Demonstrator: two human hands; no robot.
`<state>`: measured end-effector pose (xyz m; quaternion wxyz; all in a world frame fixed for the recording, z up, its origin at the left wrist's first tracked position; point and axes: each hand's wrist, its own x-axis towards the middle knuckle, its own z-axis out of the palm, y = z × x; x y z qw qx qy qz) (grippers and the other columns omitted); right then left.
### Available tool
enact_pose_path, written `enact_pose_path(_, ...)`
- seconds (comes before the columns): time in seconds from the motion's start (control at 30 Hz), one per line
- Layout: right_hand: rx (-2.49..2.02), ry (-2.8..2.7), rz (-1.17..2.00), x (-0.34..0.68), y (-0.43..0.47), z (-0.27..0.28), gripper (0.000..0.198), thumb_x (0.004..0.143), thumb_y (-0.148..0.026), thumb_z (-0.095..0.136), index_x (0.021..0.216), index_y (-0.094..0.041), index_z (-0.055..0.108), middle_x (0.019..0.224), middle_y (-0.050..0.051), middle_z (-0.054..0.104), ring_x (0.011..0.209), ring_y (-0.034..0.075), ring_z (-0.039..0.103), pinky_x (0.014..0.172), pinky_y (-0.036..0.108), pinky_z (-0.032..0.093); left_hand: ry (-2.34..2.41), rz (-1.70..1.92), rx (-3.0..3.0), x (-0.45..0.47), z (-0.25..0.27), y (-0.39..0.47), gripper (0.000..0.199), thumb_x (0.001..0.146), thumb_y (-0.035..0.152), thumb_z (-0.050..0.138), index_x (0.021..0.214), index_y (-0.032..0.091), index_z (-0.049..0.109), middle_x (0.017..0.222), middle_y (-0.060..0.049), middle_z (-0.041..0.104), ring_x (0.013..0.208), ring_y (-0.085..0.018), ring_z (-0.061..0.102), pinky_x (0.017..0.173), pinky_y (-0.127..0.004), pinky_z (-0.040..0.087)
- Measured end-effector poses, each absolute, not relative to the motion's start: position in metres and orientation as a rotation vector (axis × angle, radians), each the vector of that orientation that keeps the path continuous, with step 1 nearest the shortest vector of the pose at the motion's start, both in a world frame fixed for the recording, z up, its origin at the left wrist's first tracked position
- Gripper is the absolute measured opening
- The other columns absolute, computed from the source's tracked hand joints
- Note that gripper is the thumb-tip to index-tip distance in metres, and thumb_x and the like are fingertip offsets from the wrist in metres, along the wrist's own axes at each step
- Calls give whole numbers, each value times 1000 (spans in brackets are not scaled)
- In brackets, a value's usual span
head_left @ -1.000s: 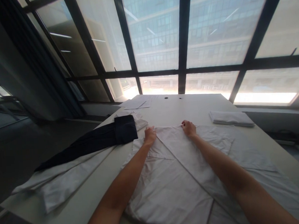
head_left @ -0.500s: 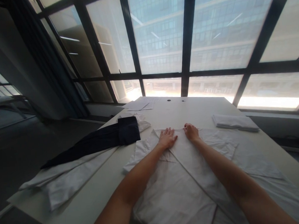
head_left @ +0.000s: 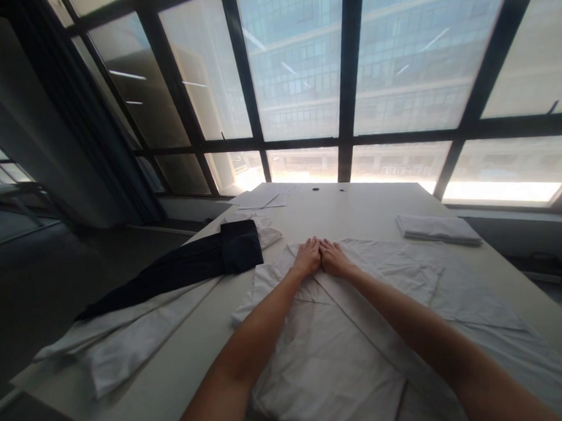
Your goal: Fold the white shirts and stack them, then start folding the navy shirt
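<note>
A white garment (head_left: pixel 327 347) lies spread over the near part of the table, wrinkled, with a long diagonal edge running through its middle. At its far edge my left hand (head_left: pixel 307 257) rests on the cloth, palm down, fingers stretched out. My right hand (head_left: pixel 334 258) is right beside it, the two touching at the fingertips. Its fingers are bent over the garment's top edge and look closed on the cloth; the thumb is hidden. Both forearms cross above the fabric.
Dark navy folded cloth (head_left: pixel 241 246) lies over other white garments (head_left: pixel 123 353) along the table's left side. A folded white cloth (head_left: pixel 437 229) sits at the right edge. Papers (head_left: pixel 261 200) lie at the far left corner of the white table (head_left: pixel 357 209), before large windows.
My right hand has moved left, from a short way off to against my left hand, and the cloth edge there has shifted with it. My left hand's fingers have drawn closer together.
</note>
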<state>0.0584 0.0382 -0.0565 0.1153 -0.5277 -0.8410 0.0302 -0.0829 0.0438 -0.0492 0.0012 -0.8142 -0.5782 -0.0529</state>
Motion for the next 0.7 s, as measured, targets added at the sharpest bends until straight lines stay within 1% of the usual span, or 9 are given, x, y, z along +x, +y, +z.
enact_pose_path(0.13, -1687, -2439, 129, 86, 47, -62, 62, 107, -42, 23, 161, -12, 28, 168, 17, 24, 155, 27, 17, 122, 51, 15, -1790, -182, -2572, -84, -57, 41, 58, 106, 37, 22, 159, 15, 33, 167, -10, 27, 155, -28, 20, 124, -52, 19)
enact_pose_path(0.23, -1874, -2329, 163, 116, 52, -62, 66, 107, -48, 23, 161, -10, 25, 168, 18, 20, 156, 28, 15, 122, 54, 13, -1803, -178, -2569, -86, -59, 42, 59, 106, 39, 22, 159, 16, 32, 168, -9, 25, 155, -28, 19, 124, -53, 18)
enact_pose_path(0.33, -1984, -2208, 164, 145, 47, -59, 65, 106, -45, 26, 160, -8, 28, 168, 19, 20, 156, 29, 14, 122, 55, 13, -1817, -168, -2570, -85, -57, 44, 59, 105, 39, 24, 160, 18, 31, 168, -9, 24, 155, -28, 20, 124, -53, 19)
enact_pose_path(0.4, -1939, -2145, 119, 166, 35, -53, 61, 104, -38, 32, 157, -7, 35, 166, 19, 26, 155, 28, 18, 123, 51, 16, -1823, -165, -2567, -84, -57, 45, 59, 105, 39, 24, 160, 18, 31, 168, -9, 25, 155, -28, 20, 123, -53, 18)
enact_pose_path(0.43, -1895, -2103, 94, 177, 26, -50, 59, 103, -34, 36, 154, -6, 40, 164, 19, 32, 153, 28, 24, 123, 47, 19, -1825, -164, -2567, -84, -56, 45, 59, 105, 39, 23, 160, 18, 31, 168, -9, 25, 155, -29, 20, 123, -53, 18)
enact_pose_path(0.5, -1817, -1985, 87, 205, 2, -43, 53, 98, -28, 43, 144, -5, 54, 153, 21, 50, 143, 26, 43, 119, 39, 30, -1827, -162, -2570, -84, -57, 46, 60, 105, 39, 23, 160, 17, 31, 168, -9, 25, 155, -29, 21, 123, -53, 18)
enact_pose_path(0.57, -1802, -1850, 192, 239, -30, -37, 45, 92, -26, 48, 130, -7, 66, 131, 20, 68, 119, 25, 64, 105, 34, 45, -1831, -160, -2573, -84, -57, 48, 60, 105, 39, 23, 160, 17, 31, 168, -9, 25, 155, -29, 21, 123, -53, 18)
enact_pose_path(0.63, -1824, -1755, 367, 276, -69, -34, 37, 87, -27, 54, 112, -10, 74, 108, 16, 77, 95, 24, 72, 87, 32, 54, -1836, -160, -2576, -84, -58, 50, 60, 105, 40, 22, 160, 17, 31, 168, -9, 25, 155, -29, 20, 124, -54, 18)
enact_pose_path(0.7, -1838, -1694, 538, 312, -112, -34, 31, 83, -33, 59, 98, -12, 76, 91, 13, 78, 81, 23, 71, 72, 31, 55, -1839, -160, -2576, -84, -59, 52, 61, 105, 40, 22, 160, 17, 31, 168, -8, 25, 155, -29, 20, 124, -54, 17)
